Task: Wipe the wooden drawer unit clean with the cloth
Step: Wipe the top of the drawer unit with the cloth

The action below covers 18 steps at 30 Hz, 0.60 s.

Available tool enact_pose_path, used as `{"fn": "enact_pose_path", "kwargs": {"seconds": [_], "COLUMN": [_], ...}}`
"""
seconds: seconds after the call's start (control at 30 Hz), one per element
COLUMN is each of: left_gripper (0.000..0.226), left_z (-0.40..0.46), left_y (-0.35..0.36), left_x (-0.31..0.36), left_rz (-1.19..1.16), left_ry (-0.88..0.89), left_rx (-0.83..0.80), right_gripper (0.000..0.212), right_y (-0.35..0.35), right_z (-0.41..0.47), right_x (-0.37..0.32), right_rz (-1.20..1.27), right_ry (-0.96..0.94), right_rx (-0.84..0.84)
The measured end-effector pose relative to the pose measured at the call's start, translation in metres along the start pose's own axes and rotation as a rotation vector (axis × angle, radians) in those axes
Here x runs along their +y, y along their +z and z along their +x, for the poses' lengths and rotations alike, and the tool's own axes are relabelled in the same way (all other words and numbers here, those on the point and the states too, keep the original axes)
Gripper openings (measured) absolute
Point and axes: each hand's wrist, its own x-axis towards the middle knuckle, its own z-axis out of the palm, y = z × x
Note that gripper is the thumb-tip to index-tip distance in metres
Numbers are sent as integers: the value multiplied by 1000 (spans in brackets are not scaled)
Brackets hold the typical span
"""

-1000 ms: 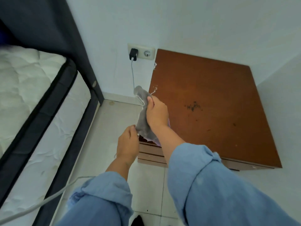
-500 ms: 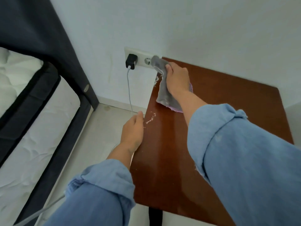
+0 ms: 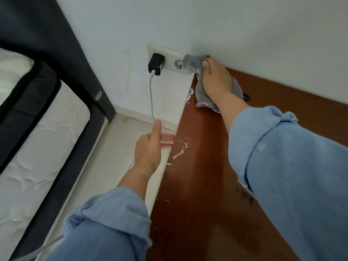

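right, the right hand (image 3: 216, 80) is pressing the grey cloth with the lilac underside (image 3: 201, 95) flat onto the far left corner of the glossy reddish-brown wooden drawer unit (image 3: 216, 176), hard up against the white wall. its fingers are lying fairly straight over the fabric with the thumb hooking the bunched end, so it is pinning the cloth more than squeezing it. a loose tail of the cloth is riding up over the white double wall socket (image 3: 169, 59), just beside the black plug-in charger (image 3: 156, 64) and its pale cable (image 3: 151, 98).

the left hand (image 3: 150, 146) is waiting at the unit's left edge, thumb up, fingers reaching toward the side panel; whether they are actually bracing on it i cannot quite tell, as the fingertips are blurring there. it is holding nothing.

to do this stroke well, i'd judge the cloth wants gathering under the palm so that tail is not brushing the socket, then drawing toward the body in one long pull along the left edge. that line is carrying the white flecks of debris (image 3: 180, 151) scattered near the edge, and a dark smudge (image 3: 246, 196) is showing beside the right sleeve further along. sweeping everything one way should be stopping crumbs from being pushed back into the corner.
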Motion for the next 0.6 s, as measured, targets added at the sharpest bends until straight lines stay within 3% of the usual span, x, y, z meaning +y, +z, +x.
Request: {"fn": "enact_pose_path", "kwargs": {"seconds": [0.3, 0.6], "left_gripper": [49, 55], "left_z": [-51, -144], "left_y": [-11, -61], "left_x": [-14, -53], "left_rz": [17, 51], "left_ry": [-21, -47], "left_rx": [-85, -102], "right_gripper": [28, 24], "right_y": [-1, -10], "right_z": [-121, -281], "right_x": [-16, -58], "right_rz": [-27, 38], "right_ry": [-53, -112], "right_rx": [-10, -3]}}
